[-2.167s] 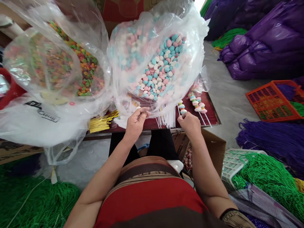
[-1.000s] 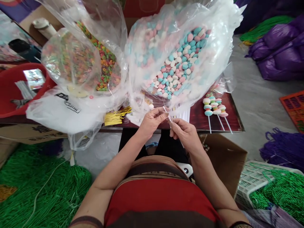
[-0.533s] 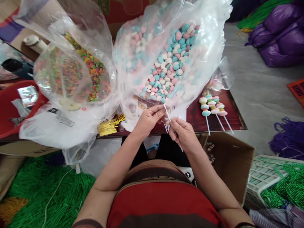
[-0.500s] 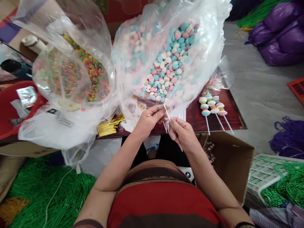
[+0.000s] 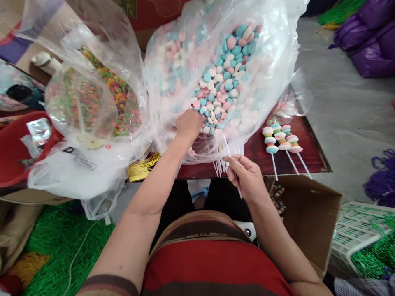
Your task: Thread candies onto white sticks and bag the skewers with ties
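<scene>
My right hand is closed on a thin white stick, which slants up and to the left in front of the table edge. My left hand reaches into the opening of a clear plastic bag full of pink, blue and white marshmallows. Its fingertips are among the marshmallows and mostly hidden, so I cannot make out what they grip. More white sticks lie under the bag's front edge. To the right, several finished marshmallow skewers rest on the table with their sticks over the edge.
A bag of small colourful ring candies stands on the left, beside a red basin. Gold twist ties lie at the table's front edge. Below right is an open cardboard box next to a white crate.
My left hand has left the stick and moved up and left into the marshmallow bag. My right hand still holds the stick, slightly further right. The view has shifted a little.
</scene>
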### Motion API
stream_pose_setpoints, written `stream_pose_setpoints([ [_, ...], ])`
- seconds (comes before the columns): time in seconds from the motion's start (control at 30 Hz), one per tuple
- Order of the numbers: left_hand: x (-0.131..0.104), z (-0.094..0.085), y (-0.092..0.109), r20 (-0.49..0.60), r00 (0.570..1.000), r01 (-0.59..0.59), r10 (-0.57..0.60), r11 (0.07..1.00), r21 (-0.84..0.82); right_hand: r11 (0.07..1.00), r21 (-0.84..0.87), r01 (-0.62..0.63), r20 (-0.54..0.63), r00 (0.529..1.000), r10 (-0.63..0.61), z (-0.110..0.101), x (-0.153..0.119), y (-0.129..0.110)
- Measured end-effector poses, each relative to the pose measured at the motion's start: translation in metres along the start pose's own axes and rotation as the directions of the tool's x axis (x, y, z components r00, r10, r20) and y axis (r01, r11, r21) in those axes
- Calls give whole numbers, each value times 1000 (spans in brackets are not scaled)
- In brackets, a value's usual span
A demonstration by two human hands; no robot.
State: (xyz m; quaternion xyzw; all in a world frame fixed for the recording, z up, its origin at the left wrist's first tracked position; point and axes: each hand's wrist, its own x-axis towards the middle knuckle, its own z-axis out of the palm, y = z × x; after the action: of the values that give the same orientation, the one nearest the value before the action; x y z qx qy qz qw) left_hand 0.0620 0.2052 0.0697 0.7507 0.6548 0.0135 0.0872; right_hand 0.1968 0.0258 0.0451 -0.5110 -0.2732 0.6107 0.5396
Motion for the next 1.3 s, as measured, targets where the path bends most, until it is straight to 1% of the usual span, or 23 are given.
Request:
stream_pose_setpoints([
  [0.07,0,5,0,-29,999,-36,36,999,2,1000,-5,6,-13,1000,-6,-3,0,3],
  [0.13,-2,10,-6,-74,994,-79,77,996,-29,1000,-7,10,-17,1000,-10,-5,0,5],
  [0.27,-10,15,-24,-162,981,-140,111,974,-181,999,-23,22,1,1000,-22,-4,-2,5],
  [0.4,-16,19,-41,-244,967,-159,74,923,-350,994,-66,90,19,996,-89,1,5,-1],
  [0.47,-20,22,-45,-257,966,-147,21,864,-482,985,-113,130,32,991,-127,5,15,-7],
  [0.5,-23,24,-46,-255,967,-141,-11,810,-569,977,-149,154,28,988,-152,8,21,-11],
  [0.53,-26,25,-45,-244,969,-137,-41,733,-666,963,-195,186,17,982,-186,11,28,-15],
  [0.6,-37,26,-42,-196,978,-129,-76,519,-845,917,-305,258,-13,961,-275,19,42,-21],
  [0.67,-52,24,-36,-135,989,-113,-54,293,-949,863,-394,316,-12,937,-348,28,53,-25],
  [0.7,-61,23,-32,-111,994,-103,-26,201,-974,847,-413,334,7,931,-364,32,56,-27],
  [0.73,-71,21,-29,-98,995,-97,1,129,-987,841,-415,348,35,929,-368,35,57,-27],
  [0.83,-95,16,-24,-80,994,-79,74,-13,-997,862,-343,374,98,927,-363,42,52,-24],
  [0.93,-109,15,-25,-58,994,-48,93,-102,-994,890,-273,364,113,931,-346,45,43,-19],
  [1.0,-113,18,-27,-35,996,-25,82,-119,-993,885,-290,364,107,932,-348,45,39,-16],
  [1.03,-114,19,-28,-24,997,-15,78,-108,-994,870,-323,372,92,927,-363,45,37,-14],
  [1.1,-117,22,-29,-23,997,-20,73,-43,-999,818,-424,388,55,913,-405,46,33,-13],
  [1.2,-125,22,-28,-74,995,-80,69,96,-992,719,-576,388,36,891,-452,49,28,-16],
  [1.23,-127,22,-28,-85,994,-94,75,122,-988,689,-610,392,39,883,-468,49,26,-18],
  [1.27,-130,21,-27,-83,993,-94,87,126,-988,663,-635,396,39,874,-485,50,24,-21],
  [1.3,-132,20,-27,-69,992,-80,104,108,-991,642,-653,401,36,864,-502,51,22,-22],
])
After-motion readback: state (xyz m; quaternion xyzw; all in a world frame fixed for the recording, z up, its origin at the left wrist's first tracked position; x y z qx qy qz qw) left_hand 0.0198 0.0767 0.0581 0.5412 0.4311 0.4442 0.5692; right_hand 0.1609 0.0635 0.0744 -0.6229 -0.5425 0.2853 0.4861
